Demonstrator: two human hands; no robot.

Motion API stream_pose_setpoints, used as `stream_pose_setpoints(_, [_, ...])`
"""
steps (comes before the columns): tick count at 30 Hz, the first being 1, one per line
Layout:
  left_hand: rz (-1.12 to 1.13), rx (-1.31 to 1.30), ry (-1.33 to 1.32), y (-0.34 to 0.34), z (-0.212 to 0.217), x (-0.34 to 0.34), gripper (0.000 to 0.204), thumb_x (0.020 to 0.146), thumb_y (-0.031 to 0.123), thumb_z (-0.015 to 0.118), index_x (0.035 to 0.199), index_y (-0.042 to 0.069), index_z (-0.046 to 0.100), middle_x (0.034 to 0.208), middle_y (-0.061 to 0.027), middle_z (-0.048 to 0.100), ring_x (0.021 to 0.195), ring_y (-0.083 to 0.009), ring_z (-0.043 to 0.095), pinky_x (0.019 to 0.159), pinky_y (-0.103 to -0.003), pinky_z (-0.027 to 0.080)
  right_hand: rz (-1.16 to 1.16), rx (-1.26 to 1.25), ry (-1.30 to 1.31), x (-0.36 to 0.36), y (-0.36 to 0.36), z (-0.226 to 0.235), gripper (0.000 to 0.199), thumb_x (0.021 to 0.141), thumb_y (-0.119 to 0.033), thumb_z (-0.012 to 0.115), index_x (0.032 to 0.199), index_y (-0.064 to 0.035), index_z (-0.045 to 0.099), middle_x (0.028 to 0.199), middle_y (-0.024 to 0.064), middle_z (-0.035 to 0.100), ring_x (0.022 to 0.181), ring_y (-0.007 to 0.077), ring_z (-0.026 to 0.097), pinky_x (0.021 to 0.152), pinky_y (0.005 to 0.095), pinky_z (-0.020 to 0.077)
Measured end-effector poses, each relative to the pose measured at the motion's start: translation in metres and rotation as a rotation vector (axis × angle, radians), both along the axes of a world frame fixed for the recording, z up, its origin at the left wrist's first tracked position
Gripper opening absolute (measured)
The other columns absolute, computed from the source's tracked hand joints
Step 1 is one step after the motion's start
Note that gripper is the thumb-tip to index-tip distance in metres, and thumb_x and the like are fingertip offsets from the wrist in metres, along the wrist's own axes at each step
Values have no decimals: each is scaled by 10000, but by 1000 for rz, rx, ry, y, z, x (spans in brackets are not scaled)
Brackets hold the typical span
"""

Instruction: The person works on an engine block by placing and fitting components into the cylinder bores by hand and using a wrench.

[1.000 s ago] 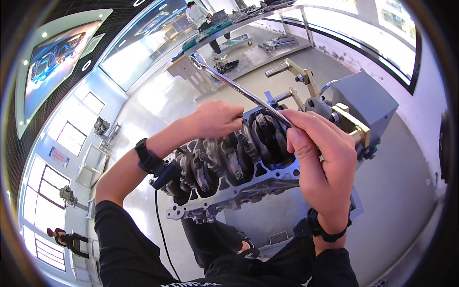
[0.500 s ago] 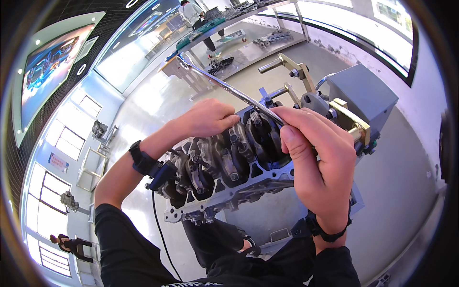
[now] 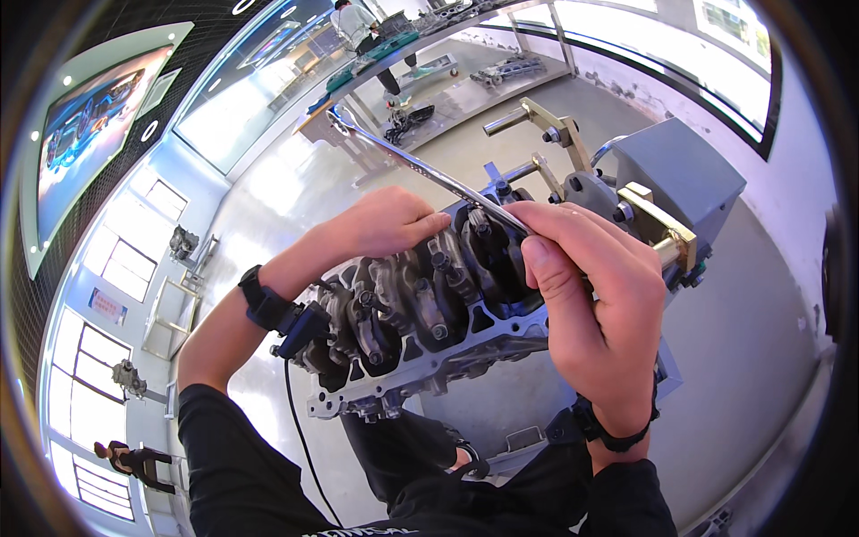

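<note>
An engine block [image 3: 447, 351] with its crankshaft and bearing caps [image 3: 440, 261] exposed lies in front of me. My right hand [image 3: 604, 291] is closed round one end of a long silver wrench [image 3: 425, 168], above the block's right part. The wrench slants up and left, its ring-like far end beyond the block. My left hand [image 3: 394, 222] is curled at the block's far edge, thumb beside a bearing cap. Its fingertips are hidden, so I cannot make out what they hold, if anything.
A grey box-shaped engine stand [image 3: 676, 179] with brass-coloured arms [image 3: 658, 228] holds the block at the right. Farther off is a metal workbench [image 3: 474, 112] bearing parts, with a person [image 3: 358, 27] behind it. Another person [image 3: 134, 464] stands at far left. A black cable [image 3: 300, 447] hangs near my left wrist.
Almost nothing differs. The wrench's far end has shifted very slightly down and left; both hands keep their places.
</note>
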State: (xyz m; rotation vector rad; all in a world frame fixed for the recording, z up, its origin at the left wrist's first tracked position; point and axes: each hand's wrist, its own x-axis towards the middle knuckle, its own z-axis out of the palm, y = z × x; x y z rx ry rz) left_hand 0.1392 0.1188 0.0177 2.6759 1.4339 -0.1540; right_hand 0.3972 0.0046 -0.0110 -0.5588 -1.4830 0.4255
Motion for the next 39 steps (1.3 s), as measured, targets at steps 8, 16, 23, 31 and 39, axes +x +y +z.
stream_pose_setpoints(8, [-19, 59, 61, 0, 8, 8, 477, 980, 437, 508, 823, 4, 634, 724, -233, 612, 760, -425, 621, 705, -513, 472, -70, -27, 10, 9, -5, 3, 162, 929, -6, 596, 1031, 90, 676, 720, 82, 607, 616, 133, 554, 573, 254, 412])
stream_pose_setpoints(16, [-25, 50, 73, -3, 7, 12, 430, 997, 387, 525, 863, -5, 641, 689, -224, 594, 670, -394, 602, 642, -473, 455, -162, -49, 76, 20, -3, 2, 182, 949, -40, 604, 1052, 91, 677, 721, 62, 592, 636, 115, 545, 593, 243, 414])
stream_pose_setpoints(23, [141, -7, 48, -6, 5, 19, 443, 995, 362, 525, 813, -29, 627, 660, -227, 572, 601, -360, 567, 613, -451, 444, -151, -49, 85, 19, -4, 2, 187, 955, -40, 602, 1061, 96, 676, 720, 61, 590, 638, 114, 543, 588, 240, 410])
stream_pose_setpoints(31, [162, -62, 5, -6, 8, 17, 434, 994, 341, 532, 793, -37, 601, 647, -225, 554, 602, -354, 567, 616, -453, 439, -117, -35, 68, 15, -3, 2, 182, 949, -38, 601, 1042, 100, 675, 708, 68, 601, 627, 121, 547, 582, 243, 411])
stream_pose_setpoints(39, [63, -9, 59, -1, 8, 14, 429, 988, 396, 534, 864, -5, 621, 716, -199, 609, 691, -360, 598, 656, -459, 455, -135, -28, -31, 11, 2, -3, 132, 896, 0, 611, 999, 64, 665, 723, 112, 609, 606, 229, 569, 553, 317, 430])
